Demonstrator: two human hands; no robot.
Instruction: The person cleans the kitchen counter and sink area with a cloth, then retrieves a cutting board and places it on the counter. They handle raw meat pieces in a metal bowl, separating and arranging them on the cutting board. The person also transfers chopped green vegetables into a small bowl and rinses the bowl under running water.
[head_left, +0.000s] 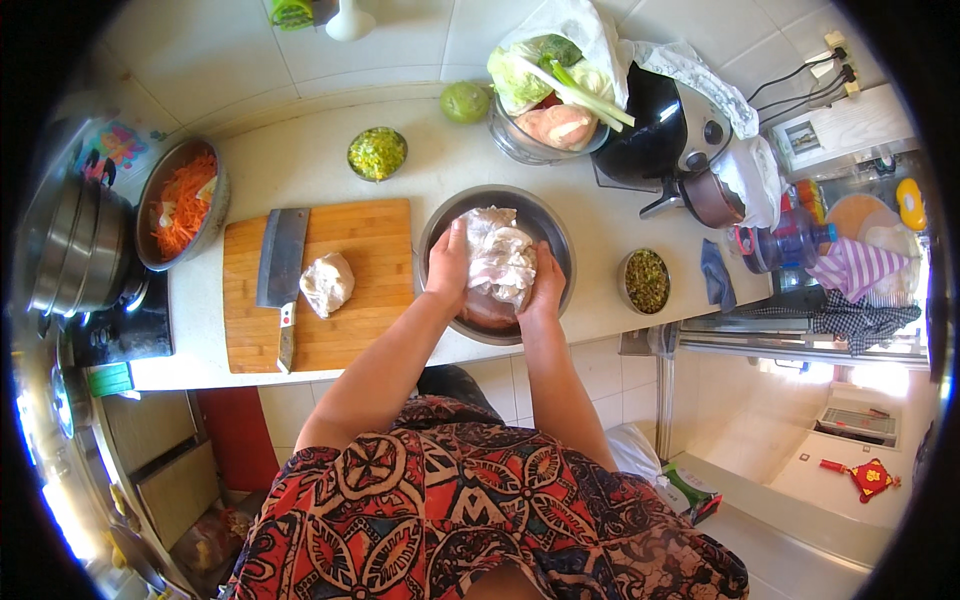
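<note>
Both hands hold a pale, crumpled white mass (501, 253), its material unclear, over a wide metal bowl (559, 300). My left hand (448, 262) grips its left side, and my right hand (546, 281) its right side. Below it, something pinkish, perhaps meat, shows in the bowl. To the left lies a wooden cutting board (375, 300) with a cleaver (283, 259) and a smaller whitish lump (328, 285) on it.
A bowl of shredded carrot (184, 210) stands at the left. Small bowls of chopped greens (377, 154) and darker chopped filling (646, 281) flank the metal bowl. Behind are a green round fruit or vegetable (463, 103), a glass bowl of vegetables (525, 154) and a black air fryer (645, 120).
</note>
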